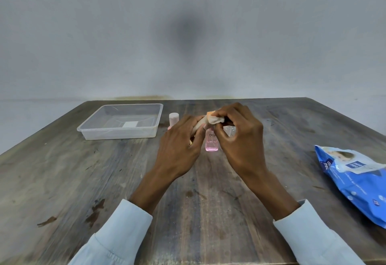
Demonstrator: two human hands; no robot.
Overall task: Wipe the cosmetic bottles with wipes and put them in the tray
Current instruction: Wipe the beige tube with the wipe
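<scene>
Head view, single frame. Both hands are raised together at centre frame, above a dark, worn wooden table. The left hand has its fingers curled round a small peach-toned bottle, which is mostly hidden; only its orange-pink top edge shows above the hands. The right hand pinches a crumpled white wipe between thumb and fingertips and presses it against the upper part of that bottle. Part of the wipe also trails down between the left fingers. Directly behind the hands, on the table, stands a clear bottle with pink liquid, upright, lettering on its front partly covered by the fingers. To its right a small clear glass item is visible between the right-hand fingers; cannot tell what it is. Just left of the hands a pale pink cylindrical bottle stands upright, just beside the tray's right wall. The clear plastic tray sits at centre left of the frame, with only a white label visible on its floor. A blue wipes packet lies at the right edge of the frame, well apart from the hands. Light blue sleeves cover both forearms at the bottom of the frame.
</scene>
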